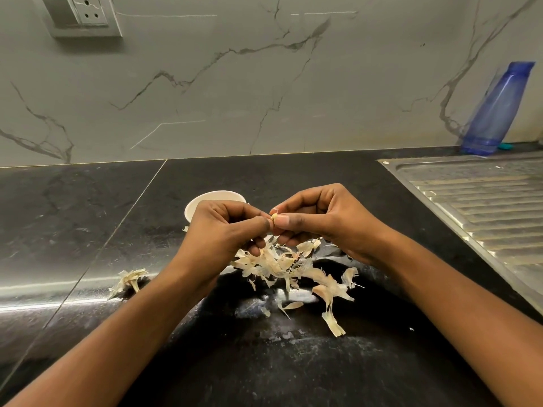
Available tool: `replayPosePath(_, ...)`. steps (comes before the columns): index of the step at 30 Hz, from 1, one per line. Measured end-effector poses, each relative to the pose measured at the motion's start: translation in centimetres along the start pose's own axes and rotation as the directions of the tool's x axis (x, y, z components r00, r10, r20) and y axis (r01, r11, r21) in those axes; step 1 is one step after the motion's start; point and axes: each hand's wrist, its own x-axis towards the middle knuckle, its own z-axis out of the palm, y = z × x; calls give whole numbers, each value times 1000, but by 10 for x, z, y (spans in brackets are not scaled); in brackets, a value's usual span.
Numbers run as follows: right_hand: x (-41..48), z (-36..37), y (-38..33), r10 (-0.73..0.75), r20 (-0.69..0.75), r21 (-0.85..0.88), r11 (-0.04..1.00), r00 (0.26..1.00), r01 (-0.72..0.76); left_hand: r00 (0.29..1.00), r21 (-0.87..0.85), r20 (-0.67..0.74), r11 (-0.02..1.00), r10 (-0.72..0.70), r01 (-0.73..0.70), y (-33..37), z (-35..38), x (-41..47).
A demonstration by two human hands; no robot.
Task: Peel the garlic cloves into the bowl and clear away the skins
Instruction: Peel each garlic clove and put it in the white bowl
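Over skins [276,265], garlic clove [274,217] between left hand [223,230] and right hand [326,218]

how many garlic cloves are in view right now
1: a garlic clove pinched between the left hand and right hand, above the pile of skins. The white bowl is mostly hidden behind the left hand, so more may be inside.

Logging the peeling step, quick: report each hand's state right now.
Left hand: closed, pinching the garlic clove.
Right hand: closed, pinching the same garlic clove from the other side.
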Motion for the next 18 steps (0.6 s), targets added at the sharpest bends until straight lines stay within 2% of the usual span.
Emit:
replayPosePath(5,2,1,2,-12,10,-15,1000,1000,12,1000,13,11,1000,-5,5,-1,0,0)
replayPosePath(15,3,-7,0,-29,-152,79,996,988,41,993,19,-67,995,-93,95,-1,-4,2)
replayPosePath(18,5,-8,3,-34,-177,72,996,984,47,995,104,-72,992,-63,70,0,-4,1)
